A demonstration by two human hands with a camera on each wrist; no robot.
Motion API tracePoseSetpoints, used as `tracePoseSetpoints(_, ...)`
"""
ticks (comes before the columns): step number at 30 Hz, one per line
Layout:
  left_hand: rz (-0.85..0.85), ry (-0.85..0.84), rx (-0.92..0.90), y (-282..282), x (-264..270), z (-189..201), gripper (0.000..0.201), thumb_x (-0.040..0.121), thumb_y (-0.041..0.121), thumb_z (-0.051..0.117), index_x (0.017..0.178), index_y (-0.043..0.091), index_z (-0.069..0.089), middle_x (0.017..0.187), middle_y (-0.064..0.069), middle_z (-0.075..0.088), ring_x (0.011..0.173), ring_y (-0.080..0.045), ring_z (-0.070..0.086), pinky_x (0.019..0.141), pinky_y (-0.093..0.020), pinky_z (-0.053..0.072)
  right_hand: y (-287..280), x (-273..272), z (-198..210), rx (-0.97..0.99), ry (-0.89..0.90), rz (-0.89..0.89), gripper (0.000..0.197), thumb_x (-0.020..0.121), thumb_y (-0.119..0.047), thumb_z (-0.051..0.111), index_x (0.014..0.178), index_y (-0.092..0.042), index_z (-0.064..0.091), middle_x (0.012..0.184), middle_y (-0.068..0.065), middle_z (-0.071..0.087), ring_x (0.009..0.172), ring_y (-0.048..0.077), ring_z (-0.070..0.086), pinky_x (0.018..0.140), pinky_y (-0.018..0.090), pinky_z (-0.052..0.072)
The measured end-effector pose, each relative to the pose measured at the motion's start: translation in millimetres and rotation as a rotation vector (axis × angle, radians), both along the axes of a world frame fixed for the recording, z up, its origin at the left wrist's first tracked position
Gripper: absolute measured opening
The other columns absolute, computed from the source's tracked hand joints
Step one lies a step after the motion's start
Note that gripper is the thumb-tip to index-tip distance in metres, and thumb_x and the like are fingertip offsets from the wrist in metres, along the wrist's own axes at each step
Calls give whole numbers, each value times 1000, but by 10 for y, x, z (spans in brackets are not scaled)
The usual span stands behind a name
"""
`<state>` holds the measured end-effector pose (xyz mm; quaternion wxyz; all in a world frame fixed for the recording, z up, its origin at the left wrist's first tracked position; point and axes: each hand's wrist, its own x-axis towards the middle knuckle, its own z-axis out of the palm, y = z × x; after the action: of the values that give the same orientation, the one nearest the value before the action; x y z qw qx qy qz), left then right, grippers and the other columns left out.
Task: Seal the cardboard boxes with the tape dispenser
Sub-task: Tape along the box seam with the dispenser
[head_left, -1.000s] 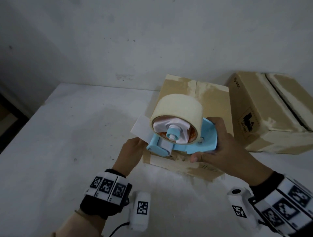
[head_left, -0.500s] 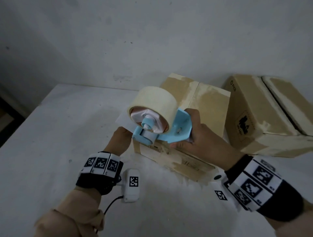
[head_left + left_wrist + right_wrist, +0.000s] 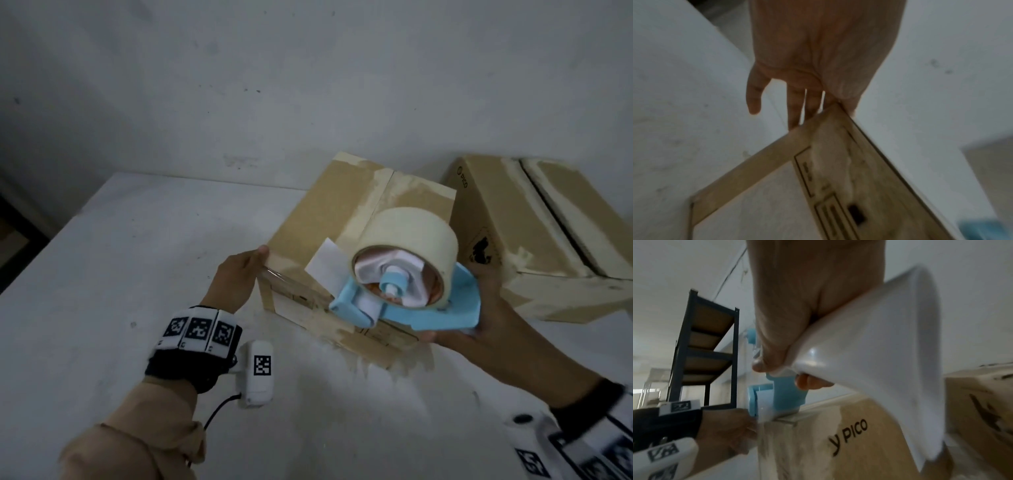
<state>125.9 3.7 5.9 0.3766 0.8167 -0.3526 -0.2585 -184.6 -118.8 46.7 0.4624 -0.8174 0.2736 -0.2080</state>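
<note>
My right hand (image 3: 479, 308) grips the blue tape dispenser (image 3: 421, 311) with its cream tape roll (image 3: 407, 236), held over the near top edge of the closer cardboard box (image 3: 325, 212). A white tape end (image 3: 323, 263) sticks out at its front. My left hand (image 3: 239, 274) rests on the box's near left corner, fingers (image 3: 795, 113) straight along the side and the thumb over the top edge. In the right wrist view the dispenser (image 3: 785, 395) sits just above the box (image 3: 838, 443) edge, beside my left hand (image 3: 725, 431). Old tape marks cover the box.
A second cardboard box (image 3: 513, 222) stands to the right, touching or nearly touching the first, with a dark open seam along its top. Both stand on a white table (image 3: 120, 274) against a white wall. A dark shelf rack (image 3: 705, 345) shows in the right wrist view.
The dispenser has travelled right along the box's near edge, away from the left corner. My left hand came out from under it and now lies on that corner.
</note>
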Motion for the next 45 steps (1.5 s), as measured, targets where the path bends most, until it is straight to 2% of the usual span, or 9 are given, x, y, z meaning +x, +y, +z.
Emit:
tracePoseSetpoints(3,31,-372,136,-28,-279,175,45,99,31,31,141,15,34,151,-9,28,142,-24,20,108,-40,28,41,54,45,-30,-27,32,81,56,-67,73,122,-53,28,119,-14,48,106,-2,55,82,23,54)
tracePoseSetpoints(6,-192,-568,383,-74,-628,210,54,99,28,26,149,19,7,158,-2,-4,145,-21,-8,111,-60,8,128,102,192,-75,-12,51,66,56,-73,66,104,-72,21,110,-44,43,101,-17,50,77,15,51)
tracePoseSetpoints(9,-205,-626,438,-118,-706,195,62,97,31,28,149,15,-2,157,-1,-6,145,-20,-9,106,-68,3,158,160,279,-124,16,65,66,57,-74,64,103,-71,17,105,-51,42,98,-18,51,76,35,53)
tracePoseSetpoints(13,-175,-668,533,-215,-522,168,57,94,41,33,147,21,21,157,6,-9,144,-12,-12,100,-74,-3,178,307,296,-139,-2,68,69,68,-49,74,110,-43,20,97,-18,51,89,3,57,79,52,52)
tracePoseSetpoints(18,-161,-659,529,-240,-462,203,54,93,46,31,142,23,33,157,10,-9,143,-8,-14,99,-75,-6,153,366,282,-74,17,71,65,73,-21,76,109,-39,25,101,-21,49,93,-2,57,83,45,52)
tracePoseSetpoints(22,-127,-613,477,-234,-493,207,76,88,61,20,149,22,-1,157,8,-8,144,-8,-11,101,-73,-10,183,-54,230,-26,38,-1,61,69,-33,75,106,-44,28,97,-21,50,91,-18,53,85,37,52)
tracePoseSetpoints(31,-117,-576,466,-252,-501,222,83,83,71,16,149,22,-1,157,8,-7,144,-8,-11,100,-71,-14,235,-639,48,-13,-105,-49,67,55,-64,74,103,-67,28,109,-48,44,98,-17,53,72,8,50)
tracePoseSetpoints(40,-120,-575,481,-252,-511,246,82,84,70,16,149,22,-1,157,8,-8,144,-9,-11,100,-71,-15,214,-685,-29,-31,-116,-46,77,53,-46,77,107,-68,26,108,-45,47,97,-12,56,72,12,52)
tracePoseSetpoints(45,-138,-647,493,-286,-712,308,72,91,60,14,148,16,7,158,-2,1,145,-17,-2,100,-72,-11,252,-615,-28,-26,-125,-72,65,54,-72,68,102,-71,25,104,-53,42,94,-20,52,68,4,48)
